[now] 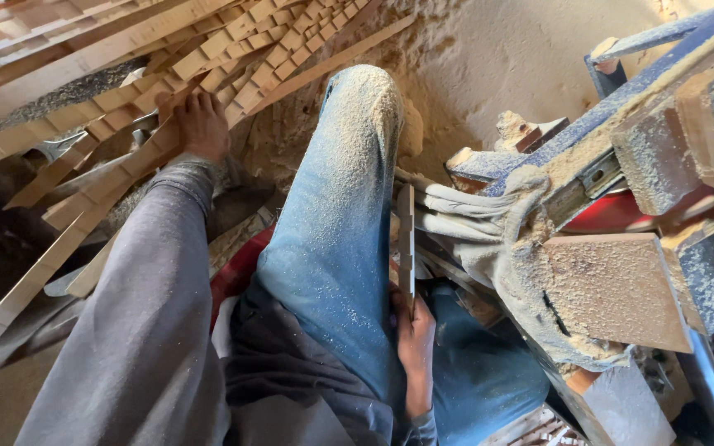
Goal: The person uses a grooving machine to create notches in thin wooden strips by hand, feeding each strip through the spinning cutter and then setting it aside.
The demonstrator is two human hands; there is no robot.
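My left hand (200, 124) reaches out to the pile of notched wooden strips (167, 74) at the upper left, fingers curled over one strip there. My right hand (415, 343) rests low by my thigh, shut on a thin wooden strip (406, 239) that stands upright beside my knee. My raised knee in blue jeans (349, 182), dusted with sawdust, sits between the two hands.
A sawdust-covered machine with a blue metal frame (621, 99) and wooden blocks (613, 289) fills the right side. Pale cloth (473, 215) is wrapped around its edge. Sawdust (489, 58) covers the floor ahead. More long strips (18, 289) lie at the left.
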